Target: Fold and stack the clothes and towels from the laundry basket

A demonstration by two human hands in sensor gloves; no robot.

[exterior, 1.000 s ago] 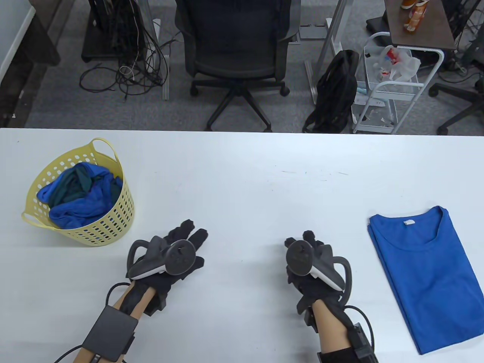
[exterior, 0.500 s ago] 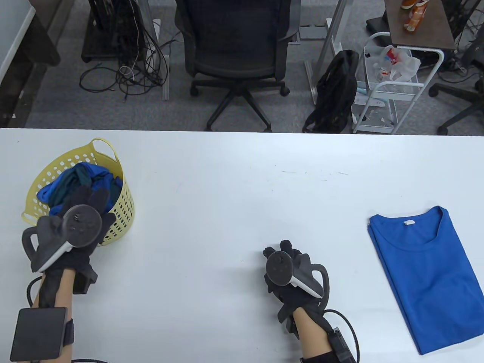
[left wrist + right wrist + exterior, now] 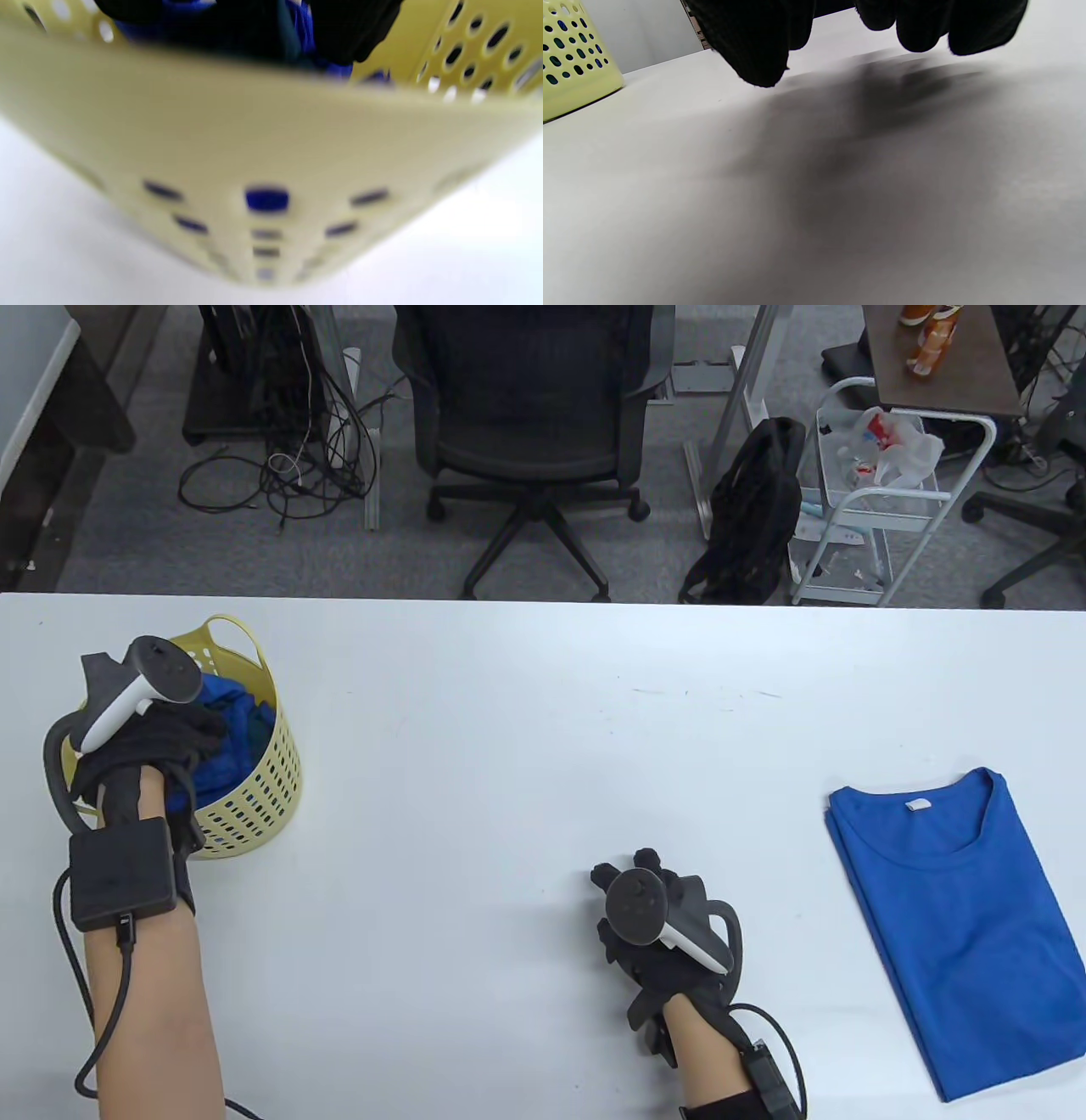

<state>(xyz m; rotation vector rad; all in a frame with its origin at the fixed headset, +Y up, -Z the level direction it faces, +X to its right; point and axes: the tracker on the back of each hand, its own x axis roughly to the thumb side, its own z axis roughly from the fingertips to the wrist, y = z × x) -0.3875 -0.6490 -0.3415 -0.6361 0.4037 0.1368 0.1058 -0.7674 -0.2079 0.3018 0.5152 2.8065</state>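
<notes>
A yellow laundry basket (image 3: 254,797) stands at the table's left, holding crumpled blue and dark green clothes (image 3: 233,704). My left hand (image 3: 182,734) reaches down into it from the near side, with its fingers among the clothes. In the left wrist view, the blurred basket wall (image 3: 271,140) fills the frame, and black fingers (image 3: 356,29) lie against blue cloth (image 3: 303,25); whether they grip is unclear. My right hand (image 3: 632,878) hovers low over bare table, empty, with its fingers (image 3: 755,51) hanging loosely apart. A folded blue T-shirt (image 3: 959,916) lies at the right.
The white table (image 3: 543,729) spans the view, with its far edge at mid-frame. Beyond it are an office chair (image 3: 530,415), a black backpack (image 3: 755,509) and a white cart (image 3: 874,500). The basket also shows at the left of the right wrist view (image 3: 572,63).
My left hand moved left from the table's middle and went down into the basket. My right hand drew back a little toward the near-left and now holds still.
</notes>
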